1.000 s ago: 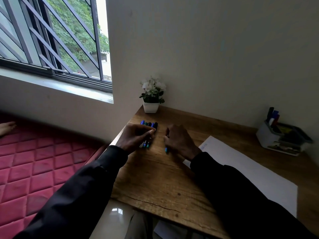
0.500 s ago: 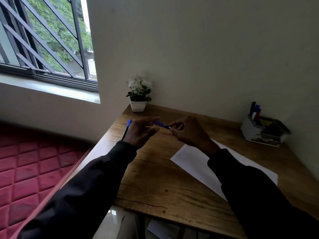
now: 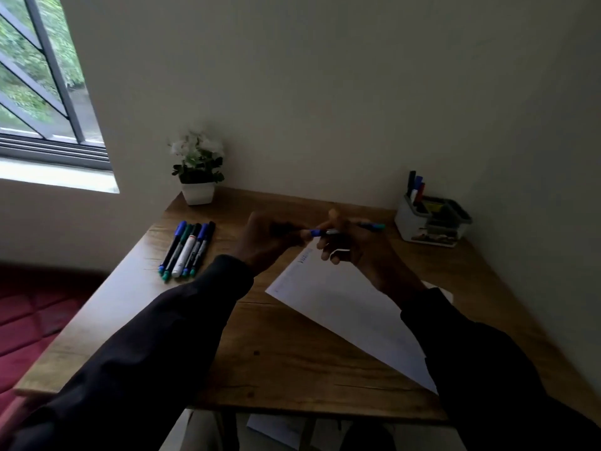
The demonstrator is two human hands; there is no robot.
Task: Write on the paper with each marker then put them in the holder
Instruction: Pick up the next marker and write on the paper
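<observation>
Held marker (image 3: 317, 232) blurred, paper (image 3: 341, 307) writing illegible, window (image 3: 39, 76) cropped left

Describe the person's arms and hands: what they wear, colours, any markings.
Long, plain dark sleeves, black or close to it, cover both arms: the left sleeve and the right sleeve end at the wrists. The left hand and the right hand are bare, ungloved. No markings show; rings cannot be told in the blur.

Five markers (image 3: 186, 252) lie in a row, one marker (image 3: 372, 226) is held, and at least three stand in one holder (image 3: 422, 231); one paper sheet (image 3: 341, 307), one potted plant (image 3: 198, 170).
</observation>
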